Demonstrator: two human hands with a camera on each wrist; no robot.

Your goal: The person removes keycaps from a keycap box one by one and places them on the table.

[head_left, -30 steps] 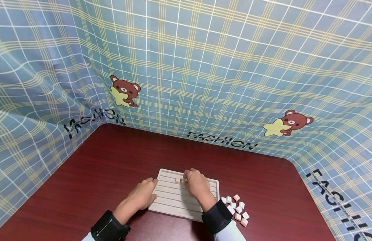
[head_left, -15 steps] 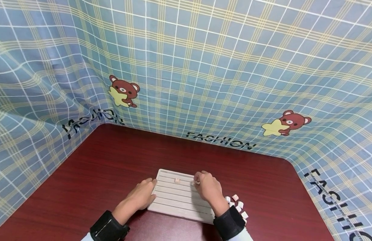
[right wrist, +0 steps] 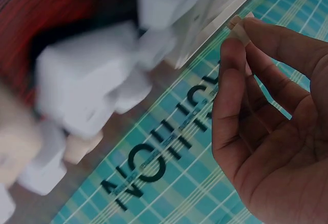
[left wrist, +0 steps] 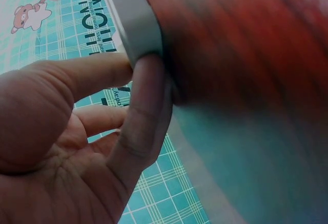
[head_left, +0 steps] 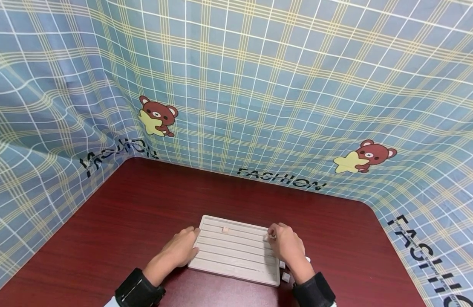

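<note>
A pale ridged tray (head_left: 232,251) lies flat on the table, with one small pinkish keycap-like block (head_left: 225,230) in an upper groove. At the tray's left edge, my left hand (head_left: 178,248) pinches the rim between thumb and fingers; in the left wrist view, the fingers (left wrist: 146,106) touch the tray corner (left wrist: 134,21). Over the tray's upper right side, my right hand (head_left: 287,244) pinches a small pale block (right wrist: 240,32) between thumb and fingertips. The fingers partly hide this block.
Several loose white and pinkish blocks (right wrist: 82,75) lie right of the tray, mostly hidden by my right arm in the head view. The dark red table (head_left: 175,187) meets a checked cloth (head_left: 236,106) at the back and sides.
My right hand has moved rightward across the tray, away from the block in the groove, to the upper right edge. My left hand stays on the rim.
</note>
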